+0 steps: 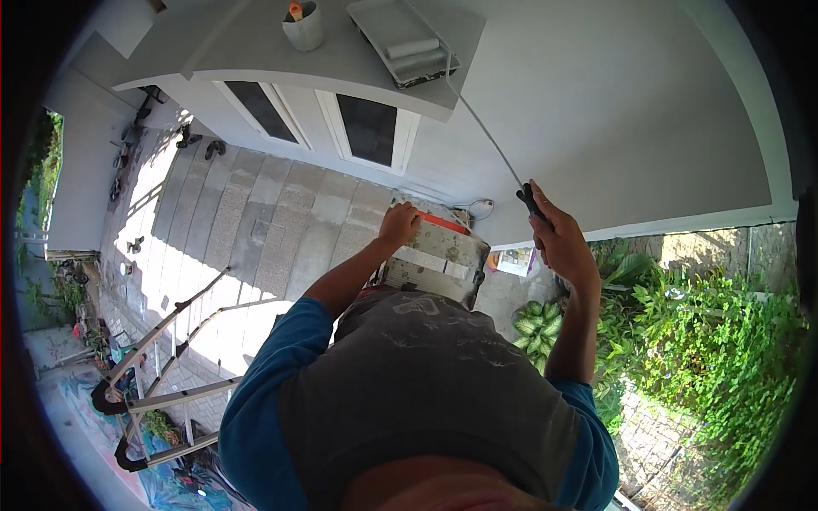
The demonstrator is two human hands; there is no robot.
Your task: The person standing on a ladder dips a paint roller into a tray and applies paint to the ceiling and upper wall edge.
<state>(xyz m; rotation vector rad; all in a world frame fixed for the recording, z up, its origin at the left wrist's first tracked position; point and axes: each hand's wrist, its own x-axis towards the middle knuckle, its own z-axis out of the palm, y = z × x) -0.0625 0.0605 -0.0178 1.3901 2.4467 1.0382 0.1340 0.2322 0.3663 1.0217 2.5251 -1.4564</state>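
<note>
My right hand is closed around the black handle of a long paint roller. The white roller sleeve lies in a paint tray of grey paint, which rests on the ledge of the wall. My left hand is closed on the left end of a red bar at the top of a paint-spattered ladder right in front of my body. Next to the tray on the ledge stands a white bucket with a brush with an orange handle in it.
A grey wall rises on the right. Below the ledge are windows and a tiled floor with shoes. A metal frame with black-covered corners stands lower left. Leafy plants grow at the right.
</note>
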